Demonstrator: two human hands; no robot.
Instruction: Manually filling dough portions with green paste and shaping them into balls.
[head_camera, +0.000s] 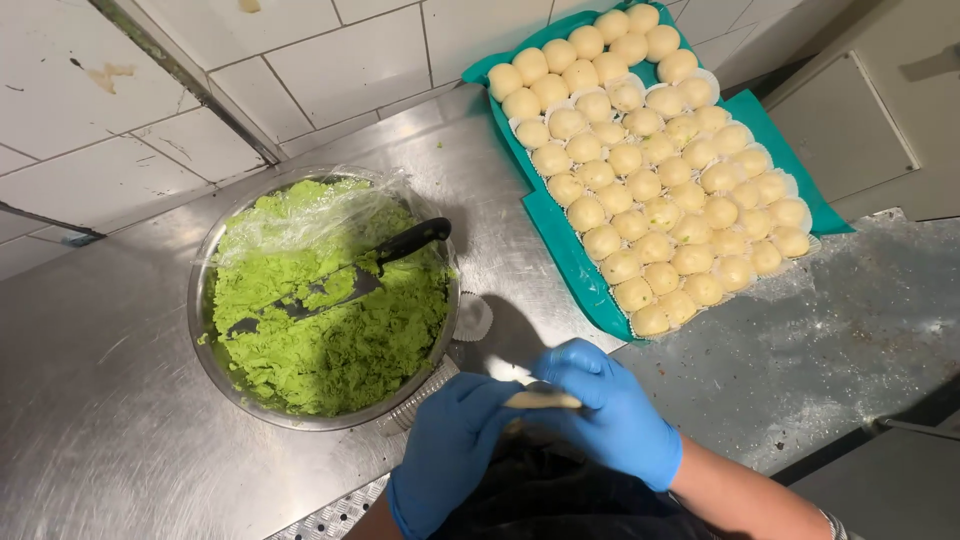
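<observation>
Over on the left part of the steel counter (110, 400), near its back edge by the tiled wall (330, 60), sat a round metal bowl (205, 340) heaped with crumbly green filling (340, 350). A black-handled scraper (400, 245) lay across the filling, its blade sunk in, and a sheet of clear plastic wrap (300, 215) clung to the bowl's far rim. Just right of the bowl a small paper cup liner (472, 318) rested on the counter. At the near edge, the left hand (450, 445) and the right hand (610, 415), both in blue gloves, met around a flat piece of pale dough (542, 401); the fingers of both were curled closed on it, the right hand's fingers on top. Farther right, toward the back right corner, a teal tray (560, 255) carried close rows of round pale dough balls (650, 180) in paper liners, well apart from the hands.
</observation>
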